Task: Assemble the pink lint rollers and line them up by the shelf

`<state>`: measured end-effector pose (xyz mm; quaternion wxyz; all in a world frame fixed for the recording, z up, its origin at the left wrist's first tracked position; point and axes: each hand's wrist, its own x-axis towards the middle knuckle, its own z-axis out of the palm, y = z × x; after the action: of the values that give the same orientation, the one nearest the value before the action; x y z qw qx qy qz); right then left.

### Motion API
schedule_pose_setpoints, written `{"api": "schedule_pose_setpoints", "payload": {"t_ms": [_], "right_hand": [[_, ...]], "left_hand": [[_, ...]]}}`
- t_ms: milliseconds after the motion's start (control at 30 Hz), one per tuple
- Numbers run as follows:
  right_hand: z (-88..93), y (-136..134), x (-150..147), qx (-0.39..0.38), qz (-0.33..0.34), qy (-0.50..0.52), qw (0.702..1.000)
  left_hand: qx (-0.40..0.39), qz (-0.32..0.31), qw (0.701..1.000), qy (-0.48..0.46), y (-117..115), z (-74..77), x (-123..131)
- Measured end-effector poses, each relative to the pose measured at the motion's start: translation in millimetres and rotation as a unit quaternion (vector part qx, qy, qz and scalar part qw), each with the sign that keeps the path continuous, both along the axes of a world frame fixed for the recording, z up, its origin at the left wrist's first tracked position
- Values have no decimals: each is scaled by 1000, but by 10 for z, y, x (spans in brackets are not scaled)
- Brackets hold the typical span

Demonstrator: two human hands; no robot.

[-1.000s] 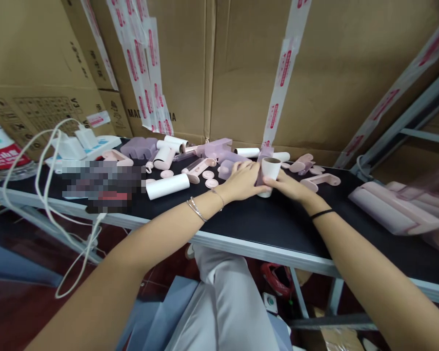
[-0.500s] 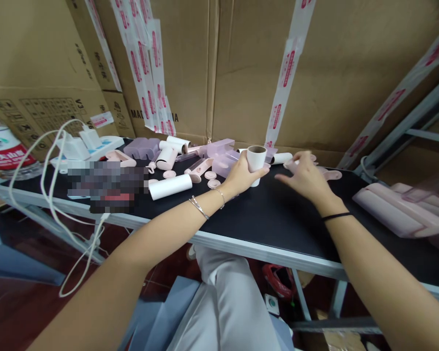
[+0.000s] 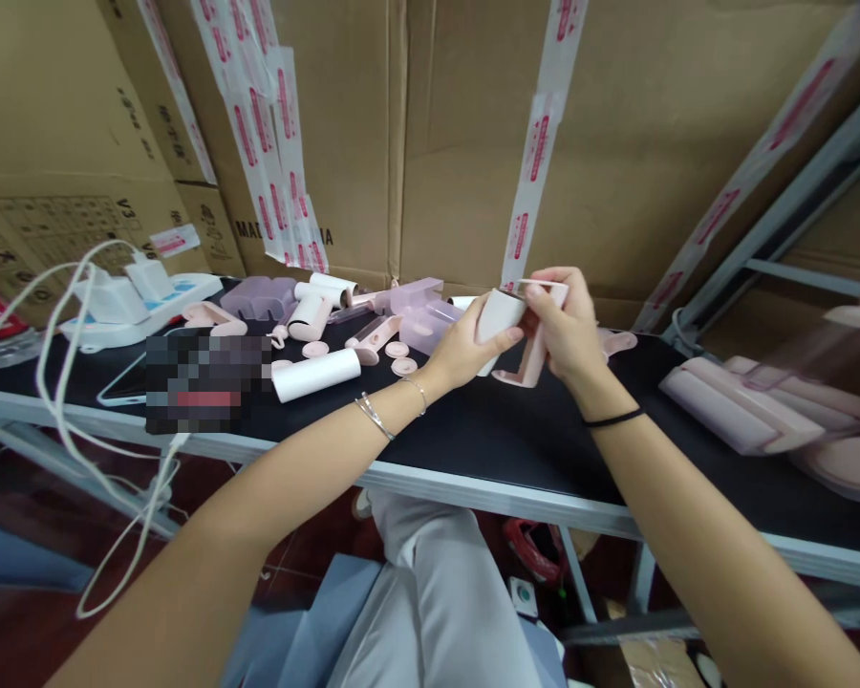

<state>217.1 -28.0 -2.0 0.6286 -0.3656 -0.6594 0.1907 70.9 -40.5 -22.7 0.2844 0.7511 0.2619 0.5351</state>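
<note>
Above the middle of the black tabletop (image 3: 473, 435), the left hand (image 3: 460, 350) is closed around a white roll (image 3: 499, 319), thumb across its near side, the roll tilted with its upper end leaning toward the right hand (image 3: 569, 330). That hand grips a pink bracket (image 3: 536, 359), its fingers bent about the upper part and the lower arm of the bracket reaching back beneath the roll; whether roll and bracket touch is hard to tell. The roll looks light and fairly firm, with a smooth skin that could slide under a loose thumb, so it seems best held round its barrel with even pressure, leaving the ends free. The bracket looks like thin, stiff plastic, light too, and likely weakest at its corners; its long spine would be the safer hold. Left of the hands lie pink discs (image 3: 403, 366), a second white roll (image 3: 316, 375) on its side and, farther back, clear lilac cases (image 3: 421, 315). Well to the left sits a white power strip (image 3: 90, 333) with chargers; well to the right, bulkier pink pieces (image 3: 743, 406) rest together. Taped cardboard (image 3: 465, 143) stands behind everything.
</note>
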Motion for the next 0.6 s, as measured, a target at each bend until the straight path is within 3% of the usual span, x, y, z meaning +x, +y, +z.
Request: {"api": "schedule_pose_setpoints", "payload": {"t_ms": [233, 400, 600], "right_hand": [[15, 65, -194, 21, -55, -24, 998], [25, -81, -223, 61, -88, -11, 994], [161, -11, -261, 68, -62, -23, 996]], "left_hand": [[-36, 17, 998, -42, 20, -5, 8], [9, 16, 999, -41, -1, 41, -27], [-34, 90, 994, -48, 21, 103, -61]]}}
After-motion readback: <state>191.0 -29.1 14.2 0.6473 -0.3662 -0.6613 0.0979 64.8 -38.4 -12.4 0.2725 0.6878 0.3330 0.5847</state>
